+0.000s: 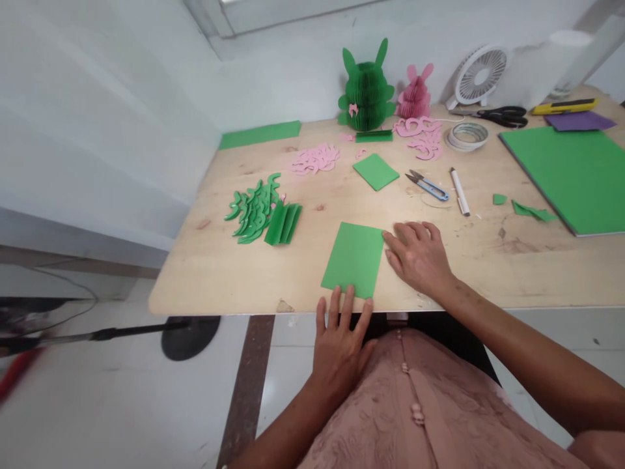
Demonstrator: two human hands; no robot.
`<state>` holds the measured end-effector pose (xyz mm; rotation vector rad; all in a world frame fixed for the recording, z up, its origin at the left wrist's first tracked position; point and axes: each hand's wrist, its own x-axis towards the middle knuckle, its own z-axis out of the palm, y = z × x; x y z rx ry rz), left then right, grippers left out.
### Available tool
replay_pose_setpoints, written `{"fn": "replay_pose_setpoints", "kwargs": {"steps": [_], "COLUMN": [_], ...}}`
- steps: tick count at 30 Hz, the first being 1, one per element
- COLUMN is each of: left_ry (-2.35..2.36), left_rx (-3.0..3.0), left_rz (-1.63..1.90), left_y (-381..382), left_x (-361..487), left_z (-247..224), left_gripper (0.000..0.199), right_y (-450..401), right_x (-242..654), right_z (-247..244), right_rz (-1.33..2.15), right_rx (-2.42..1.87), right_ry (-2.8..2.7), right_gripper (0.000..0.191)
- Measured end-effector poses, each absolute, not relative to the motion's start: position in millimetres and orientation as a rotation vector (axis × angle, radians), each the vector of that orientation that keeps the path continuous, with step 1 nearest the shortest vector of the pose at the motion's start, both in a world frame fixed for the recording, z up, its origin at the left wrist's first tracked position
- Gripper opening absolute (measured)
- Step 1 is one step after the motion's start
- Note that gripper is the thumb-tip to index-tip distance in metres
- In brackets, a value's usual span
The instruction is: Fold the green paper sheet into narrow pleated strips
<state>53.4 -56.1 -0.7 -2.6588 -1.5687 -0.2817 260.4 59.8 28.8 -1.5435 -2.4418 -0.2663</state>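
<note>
A flat green sheet of paper [355, 257] lies near the front edge of the wooden table. My left hand [342, 339] rests at its lower edge with fingers spread, the fingertips touching the paper. On the right side, my right hand [418, 254] lies on the table, fingers stretched, one fingertip at the sheet's upper right corner. To the left stands a pleated piece of green paper [284, 223] beside a heap of curved green paper cut-outs [254, 212]. Farther back is a smaller green paper square [375, 171].
Blue thread snips [430, 185] and a white marker [459, 191] lie beyond my right hand. Behind are pink cut-outs [316, 159], tape rolls [467, 137], black scissors [502, 116], a fan [480, 75], and green [366, 98] and pink [415, 94] paper rabbits. Green sheets [576, 172] lie right.
</note>
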Motion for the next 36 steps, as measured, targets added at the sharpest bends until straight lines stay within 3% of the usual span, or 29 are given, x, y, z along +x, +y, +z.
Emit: {"fn": "replay_pose_setpoints", "kwargs": {"steps": [16,26,36], "left_ry": [-1.717,-1.588,-1.567], "left_rx": [-2.573,-2.660,-2.675], "left_rz": [-0.534,-0.347,-0.346], "left_y": [-52.9,-54.7,-43.5], "left_x": [60.9,48.0,28.4], "left_z": [9.3,-0.5,11.6], "left_gripper": [0.057,0.070,0.066], "right_y": [59.6,59.5,58.3], "right_x": [260.8,261.1,260.2], "right_z": [26.0,27.5,29.8], "right_rz": [-0.266,-0.300,-0.274], "right_rx": [-1.557,-1.543,-1.528], "right_ry": [-2.450,-2.460,-2.454], "right_gripper": [0.035,0.034,0.034]}}
